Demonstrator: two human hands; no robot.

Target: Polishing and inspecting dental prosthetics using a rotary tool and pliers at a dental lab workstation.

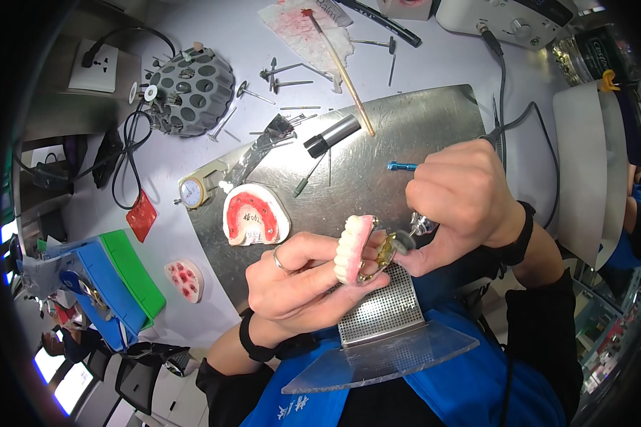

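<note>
My left hand [292,281], a ring on one finger, grips a denture [349,252] with white teeth and a pink gum base. Its teeth face left. A shiny gold-coloured metal part [386,250] shows on the denture's right side. My right hand [463,196] is closed round a rotary handpiece [423,223], mostly hidden by the fingers. A grey grinding wheel [404,243] on its tip sits right at the metal part; whether they touch I cannot tell. Below both hands lies a perforated metal grille [381,313] with a clear plastic shield [384,359] in front.
On the metal plate [392,128] lie a plaster dental model [281,213], a black-and-silver cylinder [332,136] and loose burs. A dial gauge [191,192] is at its left edge. Farther back are a grey bur holder [192,89], a brush [342,67] and a white control box [506,21].
</note>
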